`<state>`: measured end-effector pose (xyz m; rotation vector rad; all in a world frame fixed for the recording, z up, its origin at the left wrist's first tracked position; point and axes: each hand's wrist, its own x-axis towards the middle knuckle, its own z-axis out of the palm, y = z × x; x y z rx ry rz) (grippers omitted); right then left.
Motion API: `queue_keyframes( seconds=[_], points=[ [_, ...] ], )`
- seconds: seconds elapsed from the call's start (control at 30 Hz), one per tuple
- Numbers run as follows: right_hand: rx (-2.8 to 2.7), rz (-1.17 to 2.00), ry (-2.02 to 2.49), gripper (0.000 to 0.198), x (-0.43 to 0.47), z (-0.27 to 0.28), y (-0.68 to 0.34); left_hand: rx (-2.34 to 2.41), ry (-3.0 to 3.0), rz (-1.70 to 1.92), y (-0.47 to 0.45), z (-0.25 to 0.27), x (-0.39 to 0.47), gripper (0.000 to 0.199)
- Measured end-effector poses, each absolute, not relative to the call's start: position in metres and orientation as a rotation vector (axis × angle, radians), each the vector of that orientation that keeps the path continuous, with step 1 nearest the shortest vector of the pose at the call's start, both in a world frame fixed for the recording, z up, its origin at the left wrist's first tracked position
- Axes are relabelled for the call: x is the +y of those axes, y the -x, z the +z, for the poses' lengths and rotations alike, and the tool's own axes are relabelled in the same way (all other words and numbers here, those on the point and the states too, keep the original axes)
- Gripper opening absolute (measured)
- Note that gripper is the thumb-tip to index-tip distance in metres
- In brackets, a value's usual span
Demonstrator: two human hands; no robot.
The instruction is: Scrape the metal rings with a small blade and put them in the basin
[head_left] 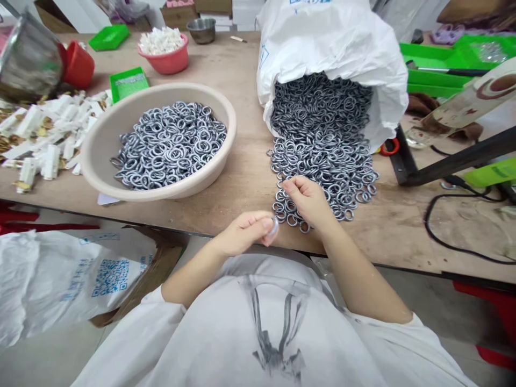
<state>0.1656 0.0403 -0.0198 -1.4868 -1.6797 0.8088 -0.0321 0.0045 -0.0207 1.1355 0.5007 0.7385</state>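
Observation:
My left hand (pixel 250 231) is closed near the table's front edge, with a grey ring (pixel 273 226) pinched between thumb and fingers. Above the near left side of a heap of grey rings (pixel 334 166), my right hand (pixel 307 198) has its thumb and fingers pressed together. Whatever may be between those fingertips is hidden. The heap spills out of a white sack (pixel 330 43) lying on its side. To the left stands a wide beige basin (pixel 157 193) holding many more such rings (pixel 173 145).
White and gold pieces (pixel 44 129) lie piled at the left. Behind them are a metal pot (pixel 30 59), a red cup (pixel 79 64), green trays (pixel 129 83) and a pink bowl (pixel 165 62) of white parts. A black metal frame (pixel 455 158) and a cable (pixel 433 236) occupy the right.

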Motion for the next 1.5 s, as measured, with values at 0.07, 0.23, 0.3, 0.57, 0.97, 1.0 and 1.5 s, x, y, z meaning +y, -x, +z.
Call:
queue_keyframes(
  seconds=[0.07,0.23,0.3,0.57,0.97,1.0,1.5],
  points=[
    [-1.825,0.617,1.741,0.035,0.051,-0.021,-0.169,0.587,-1.081,0.832,0.036,-0.021,0.009,0.040],
    [-2.192,0.208,2.114,0.033,0.067,-0.014,-0.154,0.796,-0.860,0.880,0.040,-0.023,0.021,0.030],
    [-2.264,0.148,2.154,0.030,0.072,-0.013,-0.147,0.851,-0.769,0.892,0.039,-0.025,0.024,0.031],
    [-2.378,0.110,2.108,0.034,0.077,-0.016,-0.143,0.906,-0.617,0.961,0.035,-0.027,0.031,0.014],
    [-2.196,0.849,1.565,0.028,0.077,-0.004,-0.154,1.050,-0.782,1.072,0.032,-0.031,0.028,0.024],
    [-2.073,1.094,1.371,0.032,0.073,-0.002,-0.157,1.031,-0.785,1.052,0.031,-0.032,0.028,0.026],
    [-1.403,1.585,0.927,0.046,0.031,-0.009,-0.131,0.761,-0.636,1.006,0.010,-0.011,0.005,0.043]
  ],
)
